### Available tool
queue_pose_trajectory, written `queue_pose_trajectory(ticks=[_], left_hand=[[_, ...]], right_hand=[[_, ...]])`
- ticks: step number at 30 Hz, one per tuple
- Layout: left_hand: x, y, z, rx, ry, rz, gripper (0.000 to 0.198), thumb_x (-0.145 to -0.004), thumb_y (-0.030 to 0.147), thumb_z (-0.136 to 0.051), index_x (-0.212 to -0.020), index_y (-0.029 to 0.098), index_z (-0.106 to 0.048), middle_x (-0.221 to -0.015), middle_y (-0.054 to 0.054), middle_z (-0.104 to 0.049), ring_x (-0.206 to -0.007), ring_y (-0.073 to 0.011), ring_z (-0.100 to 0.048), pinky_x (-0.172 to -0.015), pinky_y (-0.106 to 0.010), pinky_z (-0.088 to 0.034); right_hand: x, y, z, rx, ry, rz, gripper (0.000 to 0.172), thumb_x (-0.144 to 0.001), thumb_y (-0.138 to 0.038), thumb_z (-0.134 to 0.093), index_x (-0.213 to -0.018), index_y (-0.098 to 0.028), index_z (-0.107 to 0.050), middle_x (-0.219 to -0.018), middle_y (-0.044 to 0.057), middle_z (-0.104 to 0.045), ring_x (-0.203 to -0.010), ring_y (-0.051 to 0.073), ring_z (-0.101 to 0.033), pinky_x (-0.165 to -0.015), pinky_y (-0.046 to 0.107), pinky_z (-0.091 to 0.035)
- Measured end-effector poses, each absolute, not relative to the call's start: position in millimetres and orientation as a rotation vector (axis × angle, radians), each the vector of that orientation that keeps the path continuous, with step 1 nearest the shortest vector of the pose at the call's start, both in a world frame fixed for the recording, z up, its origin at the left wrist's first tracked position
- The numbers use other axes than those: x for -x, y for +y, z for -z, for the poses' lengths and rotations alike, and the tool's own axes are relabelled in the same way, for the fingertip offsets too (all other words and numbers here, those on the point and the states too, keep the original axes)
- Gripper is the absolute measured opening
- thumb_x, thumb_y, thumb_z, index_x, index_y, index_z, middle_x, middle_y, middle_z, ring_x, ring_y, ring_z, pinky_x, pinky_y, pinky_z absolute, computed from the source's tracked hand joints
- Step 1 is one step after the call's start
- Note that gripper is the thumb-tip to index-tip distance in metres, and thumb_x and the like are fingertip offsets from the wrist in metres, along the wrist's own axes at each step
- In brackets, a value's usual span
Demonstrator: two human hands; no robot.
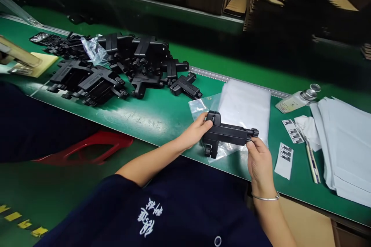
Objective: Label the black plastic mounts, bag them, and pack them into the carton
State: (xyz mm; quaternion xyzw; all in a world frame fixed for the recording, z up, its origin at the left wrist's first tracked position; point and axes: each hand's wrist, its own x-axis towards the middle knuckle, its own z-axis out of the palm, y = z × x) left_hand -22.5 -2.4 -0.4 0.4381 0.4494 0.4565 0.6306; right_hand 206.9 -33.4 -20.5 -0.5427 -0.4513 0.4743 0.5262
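A black T-shaped plastic bracket (227, 134) is held between my two hands, above the front part of the green bench. My left hand (197, 131) grips its wide crosspiece end, thumb on top. At the narrow end with small knobs, my right hand (259, 158) pinches the tip between thumb and fingers. Beneath and behind the bracket lies a stack of clear plastic bags (246, 102), partly covered by it. A similar loose bracket (186, 86) rests on the bench beyond my left hand.
A pile of black brackets (145, 58) spreads to the left. On the right are label strips (284, 158), a pen-like tool (313, 164), a pump bottle (297, 100) and white sheets (348, 142). A red stool (98, 144) stands below; another person's dark sleeve (34, 123) is at left.
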Motion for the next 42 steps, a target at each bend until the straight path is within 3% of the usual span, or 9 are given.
queue_pose_trajectory(ticks=[4,9,13,18,26,31,36,39,42], left_hand=[[22,-3,0,-0.981,0.980,-1.067,0.070,-0.075,0.069,-0.063,-0.124,0.019,-0.054,-0.094,-0.006,-0.066,-0.101,-0.0282,-0.060,-0.088,-0.037,-0.047],[24,-5,3,-0.895,0.990,-1.148,0.064,-0.075,0.064,-0.067,-0.119,0.020,-0.057,-0.098,-0.005,-0.067,-0.099,-0.0255,-0.061,-0.084,-0.033,-0.047],[23,-3,7,-0.742,0.919,-1.177,0.062,-0.069,0.059,-0.076,-0.114,0.020,-0.061,-0.103,-0.004,-0.069,-0.098,-0.0223,-0.062,-0.084,-0.030,-0.047],[19,12,14,-0.232,0.956,-1.217,0.043,-0.077,0.057,-0.068,-0.091,0.016,-0.067,-0.076,-0.002,-0.070,-0.072,-0.0171,-0.065,-0.069,-0.027,-0.051],[18,20,5,-0.046,0.892,-1.103,0.049,-0.084,0.059,-0.051,-0.099,0.016,-0.069,-0.069,-0.004,-0.071,-0.052,-0.0172,-0.061,-0.053,-0.030,-0.051],[17,22,5,-0.048,0.915,-1.116,0.049,-0.085,0.057,-0.051,-0.101,0.014,-0.069,-0.076,-0.005,-0.072,-0.060,-0.0173,-0.064,-0.061,-0.030,-0.054],[13,15,2,-0.313,1.011,-1.195,0.049,-0.079,0.058,-0.064,-0.103,0.016,-0.067,-0.093,-0.005,-0.073,-0.093,-0.0224,-0.068,-0.083,-0.031,-0.053],[11,5,-8,-0.732,0.881,-1.105,0.061,-0.078,0.055,-0.069,-0.127,0.022,-0.058,-0.121,-0.007,-0.067,-0.121,-0.0258,-0.057,-0.101,-0.034,-0.045],[11,0,-21,-1.019,0.709,-0.895,0.081,-0.078,0.043,-0.073,-0.148,0.027,-0.035,-0.128,-0.011,-0.061,-0.121,-0.0267,-0.057,-0.104,-0.040,-0.042]], right_hand=[[-205,-31,19,1.399,-1.149,-0.969,0.025,-0.088,-0.044,-0.060,-0.078,-0.022,-0.063,-0.077,0.001,-0.061,-0.082,0.019,-0.056,-0.084,0.035,-0.044],[-200,-29,19,1.296,-1.138,-1.108,0.024,-0.084,-0.043,-0.066,-0.097,-0.023,-0.066,-0.097,0.004,-0.067,-0.096,0.022,-0.059,-0.090,0.037,-0.044],[-199,-31,15,1.338,-1.148,-0.979,0.021,-0.084,-0.043,-0.066,-0.089,-0.023,-0.066,-0.089,0.002,-0.066,-0.088,0.020,-0.059,-0.088,0.035,-0.044],[-183,-37,1,1.354,-1.430,-1.052,0.038,-0.082,-0.050,-0.066,-0.110,-0.024,-0.062,-0.118,0.008,-0.062,-0.115,0.026,-0.055,-0.102,0.040,-0.038],[-129,-41,-4,1.281,-1.367,-1.749,0.018,-0.081,-0.038,-0.063,-0.085,-0.021,-0.060,-0.079,0.000,-0.059,-0.076,0.016,-0.055,-0.076,0.030,-0.045],[-137,-43,-1,1.299,-1.371,-1.730,0.022,-0.082,-0.041,-0.064,-0.092,-0.021,-0.060,-0.086,0.002,-0.062,-0.084,0.018,-0.059,-0.083,0.034,-0.048],[-165,-43,-7,1.130,-1.091,-1.343,0.064,-0.075,-0.045,-0.076,-0.130,-0.031,-0.046,-0.125,0.006,-0.057,-0.111,0.021,-0.060,-0.101,0.041,-0.048],[-181,-35,-2,1.177,-0.853,-1.321,0.049,-0.076,-0.046,-0.075,-0.117,-0.030,-0.054,-0.113,0.004,-0.064,-0.098,0.019,-0.065,-0.088,0.039,-0.057],[-190,-26,15,1.223,-0.644,-1.400,0.036,-0.080,-0.056,-0.066,-0.097,-0.025,-0.062,-0.093,0.003,-0.070,-0.089,0.020,-0.069,-0.081,0.040,-0.059]])
